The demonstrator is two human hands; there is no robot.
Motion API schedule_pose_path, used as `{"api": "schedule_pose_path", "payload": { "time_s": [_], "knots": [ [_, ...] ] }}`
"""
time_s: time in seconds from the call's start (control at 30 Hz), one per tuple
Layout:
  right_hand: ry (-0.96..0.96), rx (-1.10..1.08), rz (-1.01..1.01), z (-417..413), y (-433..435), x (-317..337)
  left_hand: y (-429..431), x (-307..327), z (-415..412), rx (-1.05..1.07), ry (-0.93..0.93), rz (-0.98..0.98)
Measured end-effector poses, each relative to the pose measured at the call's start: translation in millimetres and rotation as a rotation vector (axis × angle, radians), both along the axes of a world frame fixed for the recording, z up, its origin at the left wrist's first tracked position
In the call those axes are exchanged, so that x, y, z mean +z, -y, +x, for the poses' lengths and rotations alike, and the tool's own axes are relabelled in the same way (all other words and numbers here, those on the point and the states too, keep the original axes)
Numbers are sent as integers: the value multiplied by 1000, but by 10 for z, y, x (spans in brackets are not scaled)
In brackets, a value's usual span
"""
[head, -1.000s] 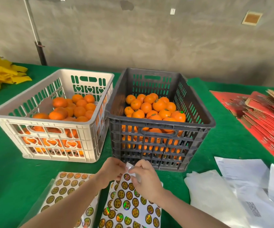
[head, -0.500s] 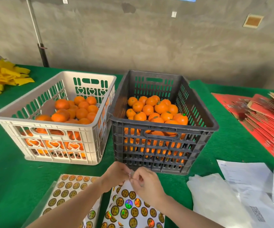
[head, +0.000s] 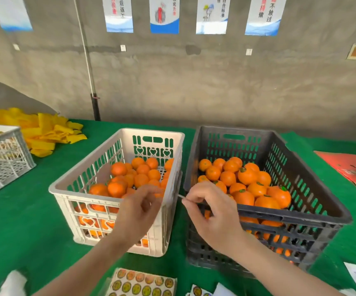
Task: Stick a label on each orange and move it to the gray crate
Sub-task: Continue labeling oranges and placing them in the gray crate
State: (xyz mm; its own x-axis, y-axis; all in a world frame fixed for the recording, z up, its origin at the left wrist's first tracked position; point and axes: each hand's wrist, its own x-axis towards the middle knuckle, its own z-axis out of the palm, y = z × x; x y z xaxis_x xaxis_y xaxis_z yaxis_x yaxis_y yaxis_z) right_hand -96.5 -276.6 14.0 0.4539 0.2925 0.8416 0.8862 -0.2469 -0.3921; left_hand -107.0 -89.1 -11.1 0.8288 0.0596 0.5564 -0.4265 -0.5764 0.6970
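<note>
Hands at crate-rim height | right hand pinches label | left hand loosely curled, empty, before white crate

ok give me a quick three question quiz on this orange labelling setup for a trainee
1. True or false: both the white crate and the gray crate hold oranges.
2. In its grip the right hand has: A an orange, B a small pale label, C a sheet of paper.
3. Fill in: the bigger sticker sheet lies on the green table, on the near side of the ___ crate.

Key: 1 true. 2 B. 3 white.
</note>
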Motion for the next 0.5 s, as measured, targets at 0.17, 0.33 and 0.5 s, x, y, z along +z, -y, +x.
{"api": "schedule_pose_path", "payload": {
  "time_s": [0.17, 0.33, 0.5],
  "knots": [
    [-27, -127, -293, 662, -601, 148, -463, 195, 352, 126, -44, -64],
    [-100, -150, -671, 1278, -1122, 61, -931, 220, 779, 231, -171, -61],
    [-273, -183, -791, 1560, -1331, -145, -1492, 69, 1348, 310, -417, 78]
  ]
}}
